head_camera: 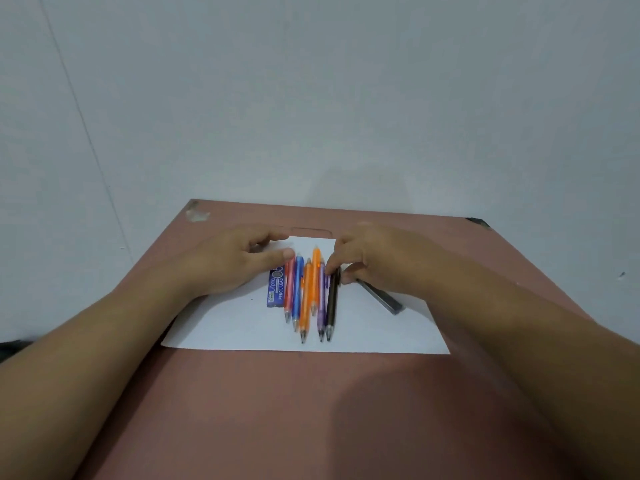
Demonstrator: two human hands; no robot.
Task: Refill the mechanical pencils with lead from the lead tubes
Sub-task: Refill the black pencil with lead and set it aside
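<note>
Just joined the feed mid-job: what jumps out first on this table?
A tight row of coloured mechanical pencils lies mid-sheet on white paper, tips toward the camera. Both hands reach to their far ends: the left hand hovers by the blue pencil lead box; the right hand touches the black pencil. A dark lead tube lies rightward.

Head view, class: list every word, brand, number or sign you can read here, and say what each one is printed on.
"PENCIL LEAD": along the blue lead tube lying on the white paper, left of the pencils.
"Alpha": script brand word on the same tube, read with some doubt.
A large numeral near its far end and the small print at its near end: too blurred to read.
Dark lead tube: no readable text.
</note>
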